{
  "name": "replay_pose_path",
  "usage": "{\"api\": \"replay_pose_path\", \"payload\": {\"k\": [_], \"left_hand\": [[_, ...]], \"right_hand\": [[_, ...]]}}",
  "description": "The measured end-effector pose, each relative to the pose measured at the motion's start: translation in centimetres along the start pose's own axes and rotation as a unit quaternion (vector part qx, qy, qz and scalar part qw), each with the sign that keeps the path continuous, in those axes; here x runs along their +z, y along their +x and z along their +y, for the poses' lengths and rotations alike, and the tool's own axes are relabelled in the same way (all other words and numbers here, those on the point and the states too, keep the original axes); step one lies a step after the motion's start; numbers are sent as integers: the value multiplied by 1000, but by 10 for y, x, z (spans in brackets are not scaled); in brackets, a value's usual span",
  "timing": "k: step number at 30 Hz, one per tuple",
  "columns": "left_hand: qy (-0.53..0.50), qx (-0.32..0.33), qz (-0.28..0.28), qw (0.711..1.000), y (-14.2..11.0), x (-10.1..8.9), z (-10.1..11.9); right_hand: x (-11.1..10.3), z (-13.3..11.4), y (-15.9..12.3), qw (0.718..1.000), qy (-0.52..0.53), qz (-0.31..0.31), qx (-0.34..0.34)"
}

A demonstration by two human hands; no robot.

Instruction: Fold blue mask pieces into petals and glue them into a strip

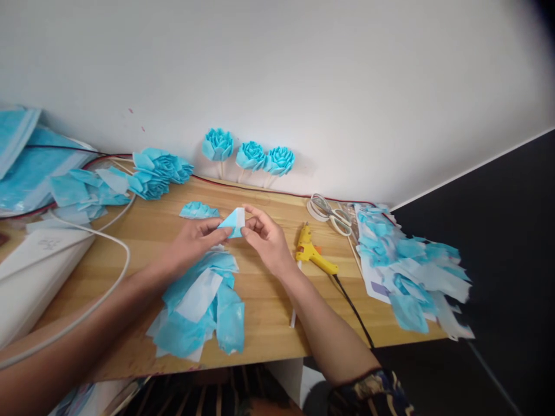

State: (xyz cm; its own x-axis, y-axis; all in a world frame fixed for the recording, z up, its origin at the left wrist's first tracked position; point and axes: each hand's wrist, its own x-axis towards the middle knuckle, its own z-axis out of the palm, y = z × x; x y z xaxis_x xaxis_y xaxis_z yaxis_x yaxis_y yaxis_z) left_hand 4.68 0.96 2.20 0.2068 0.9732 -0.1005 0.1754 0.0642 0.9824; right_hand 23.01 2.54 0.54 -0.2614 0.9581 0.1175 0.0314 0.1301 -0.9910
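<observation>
Both hands hold one small folded piece of blue-and-white fabric (235, 222) above the middle of the wooden table. My left hand (204, 236) pinches its left lower corner, the thumb lying along the front. At its right edge, my right hand (265, 236) grips it between thumb and fingers, with the index finger raised at the top corner. One slanted fold runs down the left side of the piece. Just below the hands lies a loose heap of blue and white fabric pieces (197, 297). Behind my left hand rests a row of folded blue petals (199, 210).
Three blue flowers on sticks (251, 156) lean at the wall. More flowers (158, 172) lie left. Right of my hands are a yellow glue gun (309, 249) with a black cord, scissors (336, 216) and scattered fabric scraps (407, 266). A white cable (125, 254) loops over my left arm.
</observation>
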Motion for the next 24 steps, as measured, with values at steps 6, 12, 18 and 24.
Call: {"api": "replay_pose_path", "payload": {"k": [6, 12, 18, 24], "left_hand": [[-11, 8, -2, 1000, 2, -2, -5], [-13, -11, -1, 1000, 2, 2, -3], [-7, -14, -2, 1000, 3, 2, -4], [7, -27, -7, 1000, 2, 2, -3]], "right_hand": [[-1, 0, 0, 1000, 1, 7, -6], [0, 1, 0, 1000, -5, 5, 4], [2, 0, -1, 1000, -3, 11, 8], [-4, 0, -1, 1000, 2, 6, 13]]}}
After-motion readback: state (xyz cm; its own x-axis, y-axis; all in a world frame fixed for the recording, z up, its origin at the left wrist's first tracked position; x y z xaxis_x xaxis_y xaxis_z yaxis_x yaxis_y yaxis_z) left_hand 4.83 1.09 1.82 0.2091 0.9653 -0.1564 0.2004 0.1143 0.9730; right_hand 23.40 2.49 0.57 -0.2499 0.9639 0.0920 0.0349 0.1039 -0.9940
